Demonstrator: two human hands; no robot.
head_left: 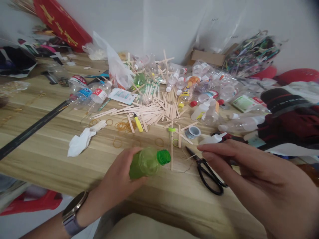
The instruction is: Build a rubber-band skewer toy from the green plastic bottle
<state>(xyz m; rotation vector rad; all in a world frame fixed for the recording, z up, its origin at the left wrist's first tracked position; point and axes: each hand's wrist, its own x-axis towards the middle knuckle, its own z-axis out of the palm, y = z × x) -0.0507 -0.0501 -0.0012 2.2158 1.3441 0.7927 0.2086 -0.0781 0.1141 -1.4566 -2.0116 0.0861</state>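
Note:
My left hand (122, 169) is wrapped around a green plastic bottle (147, 162), which lies tilted with its uncapped green neck pointing right. To the right, my right hand (249, 176) is pinched, thumb against forefinger. A short thin pale strip (191, 156) shows near those fingertips; whether they grip it I cannot tell. Beneath the right hand lie black-handled scissors (206, 172) on the table. Between the hands, a thin wooden stick (171, 149) carries a green bottle cap (171, 129) near its upper end. Beside it is a spool of grey wire (192, 132).
Wooden craft sticks (154, 113) are heaped mid-table, with a yellow-handled tool (138, 122) and rubber bands (123, 126) in front. Plastic bottles (199, 86) crowd the back. A crumpled white tissue (81, 142) lies left; a black and dark red power tool (291, 116) stands right.

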